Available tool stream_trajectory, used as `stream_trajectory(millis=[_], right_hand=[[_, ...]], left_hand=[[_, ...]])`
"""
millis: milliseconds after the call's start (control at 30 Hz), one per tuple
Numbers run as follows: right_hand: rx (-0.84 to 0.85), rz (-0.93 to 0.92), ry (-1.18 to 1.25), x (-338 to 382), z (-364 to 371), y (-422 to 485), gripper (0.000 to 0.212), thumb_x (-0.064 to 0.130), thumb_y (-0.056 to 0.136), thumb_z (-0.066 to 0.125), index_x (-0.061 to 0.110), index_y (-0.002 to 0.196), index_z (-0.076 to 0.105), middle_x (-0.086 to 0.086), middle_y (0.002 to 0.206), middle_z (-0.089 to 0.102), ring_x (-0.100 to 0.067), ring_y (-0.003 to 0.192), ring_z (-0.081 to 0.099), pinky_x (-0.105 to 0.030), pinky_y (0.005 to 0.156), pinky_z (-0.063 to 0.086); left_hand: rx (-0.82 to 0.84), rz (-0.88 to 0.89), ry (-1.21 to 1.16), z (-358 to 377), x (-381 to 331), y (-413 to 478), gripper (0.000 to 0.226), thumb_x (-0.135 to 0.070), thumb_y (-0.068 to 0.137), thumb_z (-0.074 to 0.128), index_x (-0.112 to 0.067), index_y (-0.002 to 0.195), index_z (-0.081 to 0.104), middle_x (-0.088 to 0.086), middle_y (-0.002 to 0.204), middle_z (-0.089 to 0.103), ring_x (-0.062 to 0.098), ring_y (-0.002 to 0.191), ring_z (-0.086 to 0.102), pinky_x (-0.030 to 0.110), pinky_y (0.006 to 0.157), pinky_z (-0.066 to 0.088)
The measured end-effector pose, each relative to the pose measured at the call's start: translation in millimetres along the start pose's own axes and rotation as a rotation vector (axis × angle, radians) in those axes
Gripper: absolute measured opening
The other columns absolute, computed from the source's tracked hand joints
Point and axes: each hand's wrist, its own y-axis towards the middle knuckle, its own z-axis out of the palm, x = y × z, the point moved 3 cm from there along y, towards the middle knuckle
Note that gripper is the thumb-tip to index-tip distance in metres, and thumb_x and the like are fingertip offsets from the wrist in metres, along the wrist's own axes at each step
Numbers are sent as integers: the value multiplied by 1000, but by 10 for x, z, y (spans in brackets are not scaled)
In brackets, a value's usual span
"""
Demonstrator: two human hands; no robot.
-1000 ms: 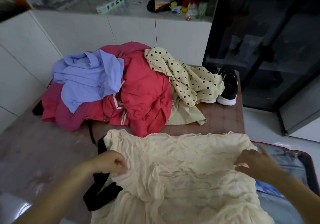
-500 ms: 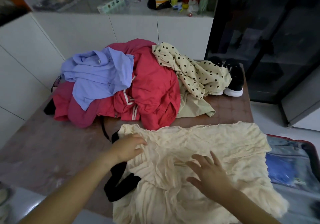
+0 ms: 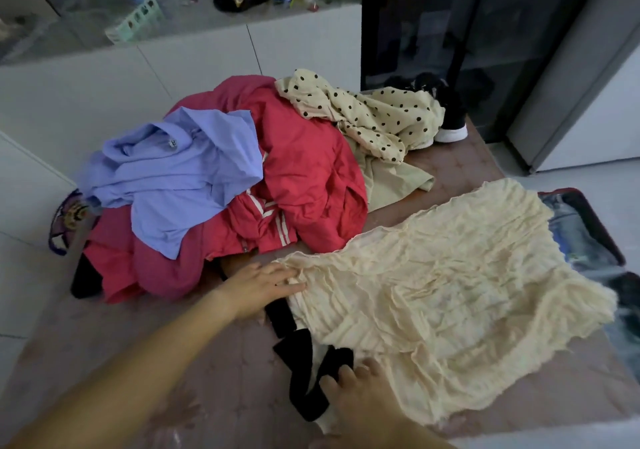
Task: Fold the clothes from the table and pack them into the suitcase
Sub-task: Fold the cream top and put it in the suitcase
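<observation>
A crinkled cream garment (image 3: 446,296) lies spread flat on the brown table (image 3: 214,396), its right end hanging over the open suitcase (image 3: 595,226). Black straps (image 3: 304,372) trail from its near left side. My left hand (image 3: 263,285) rests flat with straight fingers on the garment's far left corner. My right hand (image 3: 360,396) lies with spread fingers on the near left edge, next to the black straps. Behind lies a pile: a lilac shirt (image 3: 180,178), a red jacket (image 3: 304,178) and a cream polka-dot garment (image 3: 374,116).
A black shoe with a white sole (image 3: 450,122) stands at the table's far right corner. White cabinets run behind and to the left, a dark glass cabinet (image 3: 450,25) at the back right. The suitcase holds blue and denim items.
My right hand has moved from the middle of the cream garment down to its near left edge by the black straps. My left hand stays on the far left corner. The view has swung.
</observation>
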Motion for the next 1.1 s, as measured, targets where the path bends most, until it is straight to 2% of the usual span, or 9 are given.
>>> stream_trajectory(millis=[67,167,233,300,533,633,733,867,1100], right_hand=[[48,44,-123,131,44,42,47,62,68,54,17,77,66,-9,70,59,-31,57,59,-48,76,38],[158,168,-61,215,88,56,51,55,30,79,15,57,62,-8,52,51,-28,38,49,-43,62,44],[51,195,-47,179,93,64,39,38,25,85,20,47,58,-3,44,46,-21,33,46,-40,59,51],[-9,147,-41,135,22,8,33,35,24,80,27,44,54,3,38,44,-12,31,45,-32,61,56],[-85,242,530,-555,-387,-444,9,31,75,52,33,68,47,11,62,53,-5,67,54,-22,91,26],[-237,485,630,-1082,-562,-698,13,23,81,61,33,74,61,13,66,62,-1,70,58,-28,86,33],[-321,765,564,-1520,-541,-859,13,21,87,57,23,95,67,8,75,66,-16,80,64,-35,77,46],[-293,1020,430,-1792,-479,-967,40,39,93,47,29,133,46,7,113,62,-19,116,54,-42,110,23],[-290,696,181,-1276,-241,-810,79,79,65,43,33,130,46,-3,130,55,-27,118,53,-48,107,22]], left_hand=[[-14,29,-10,-24,62,21,94,-31,82,68,-42,149,4,-9,159,6,18,144,13,35,106,30],[-184,101,-33,-107,66,45,63,-19,87,48,-43,143,32,-10,146,38,20,122,47,31,87,46],[-248,123,-36,-149,95,75,57,-15,84,35,-41,133,49,-11,126,57,19,96,58,26,71,47],[-164,134,-56,-231,76,101,55,-12,89,38,-40,136,46,-12,131,52,20,104,52,29,78,43],[229,91,-310,-850,-103,374,25,-18,79,70,-14,104,65,8,99,67,21,85,58,36,74,49],[53,105,-466,-1363,-148,630,24,-14,75,71,-11,98,65,3,87,61,18,80,55,34,73,47],[-223,84,-682,-1799,-232,881,50,-16,77,74,-14,124,57,3,112,60,17,102,55,29,87,43],[-412,79,-809,-1912,-376,1043,79,-28,79,75,-15,145,34,10,144,39,24,131,38,31,108,32],[-208,256,-85,-1241,-629,1053,98,-52,74,71,-40,150,10,-7,160,-5,19,147,-6,42,117,1]])
